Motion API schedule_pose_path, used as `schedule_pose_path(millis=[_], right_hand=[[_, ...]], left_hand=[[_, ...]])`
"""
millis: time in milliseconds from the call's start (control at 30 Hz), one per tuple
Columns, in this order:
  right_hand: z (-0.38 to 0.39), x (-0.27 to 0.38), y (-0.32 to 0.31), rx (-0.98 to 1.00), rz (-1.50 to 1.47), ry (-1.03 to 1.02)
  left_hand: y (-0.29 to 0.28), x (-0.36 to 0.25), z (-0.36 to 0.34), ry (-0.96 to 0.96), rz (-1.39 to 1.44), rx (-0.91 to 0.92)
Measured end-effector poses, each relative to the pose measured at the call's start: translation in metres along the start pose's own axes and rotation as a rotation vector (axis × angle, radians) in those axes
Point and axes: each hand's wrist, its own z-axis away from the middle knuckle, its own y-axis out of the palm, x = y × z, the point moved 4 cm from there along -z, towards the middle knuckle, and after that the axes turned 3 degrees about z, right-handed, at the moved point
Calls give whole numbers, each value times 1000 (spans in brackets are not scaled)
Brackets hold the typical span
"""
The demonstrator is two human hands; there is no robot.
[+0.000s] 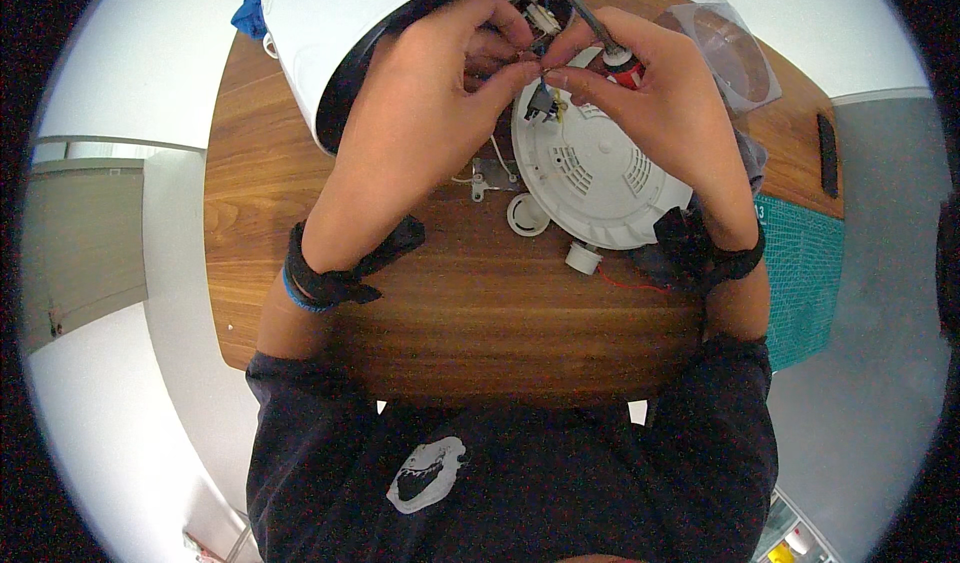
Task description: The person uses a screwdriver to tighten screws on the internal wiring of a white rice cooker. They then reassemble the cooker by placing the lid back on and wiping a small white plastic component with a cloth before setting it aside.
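My left hand (425, 113) and my right hand (665, 93) meet at the far middle of the table, thumbs and fingertips pinched together. Between them are thin wires (541, 73), too small to make out well. A screwdriver (624, 67) with a red and black handle is tucked in my right hand, its shaft slanting up and left. Behind my left hand a white appliance housing (345, 18) with a flower print lies on its side, dark inside, with parts showing at its opening. Below the fingertips lies a round white vented base (605, 148), with a dark connector (541, 106) on it.
On the wooden table (470, 293) are a white ring-shaped part (528, 215), a white knob (583, 258), and a metal bracket (494, 177). To the right are a clear plastic container (735, 58), a green cutting mat (800, 273) and a black bar (828, 155). Blue cloth (248, 11) shows far left.
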Motion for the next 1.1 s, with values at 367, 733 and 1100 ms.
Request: schedule_pose_path(millis=[367, 733, 1100], right_hand=[[-1, 0, 2, 61, -90, 96], [-1, 0, 2, 55, -76, 119], [-1, -3, 4, 93, -95, 115]], left_hand=[[-1, 1, 0, 20, 1, -4], [-1, 0, 0, 27, -16, -6], [-2, -3, 1, 50, -47, 15]])
